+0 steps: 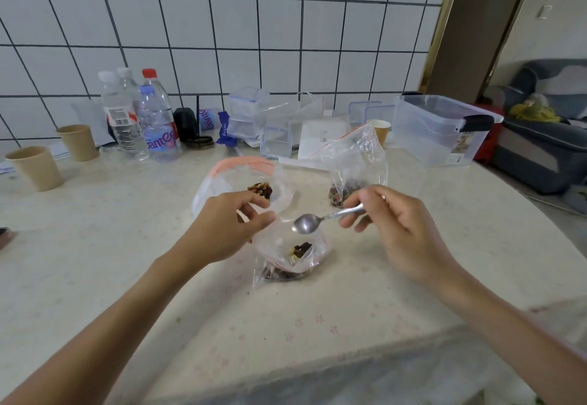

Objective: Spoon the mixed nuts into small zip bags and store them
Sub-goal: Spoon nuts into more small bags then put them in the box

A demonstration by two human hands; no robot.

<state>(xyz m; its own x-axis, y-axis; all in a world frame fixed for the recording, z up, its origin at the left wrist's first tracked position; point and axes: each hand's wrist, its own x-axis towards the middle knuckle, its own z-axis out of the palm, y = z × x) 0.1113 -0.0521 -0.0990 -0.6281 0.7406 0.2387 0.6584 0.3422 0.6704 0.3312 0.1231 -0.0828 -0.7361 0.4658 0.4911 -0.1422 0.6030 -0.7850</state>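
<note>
arms: both bare from the frame's lower edge up to the wrists, no sleeves in view | left hand (227, 230): bare, no glove, ring, watch or band visible | right hand (398, 230): bare, no glove, ring, watch or band visible | nails: short, unpainted where they show

The spoon (313, 221) is shiny metal with a smooth bowl. The zip bags (287, 257) are thin, clear, crinkled plastic. The table (127, 246) has a matt, pale speckled surface. Paper cups (35, 168) look matt brown; the storage box (440, 128) is glossy clear plastic; the wall tiles (235, 23) are smooth white.
</note>
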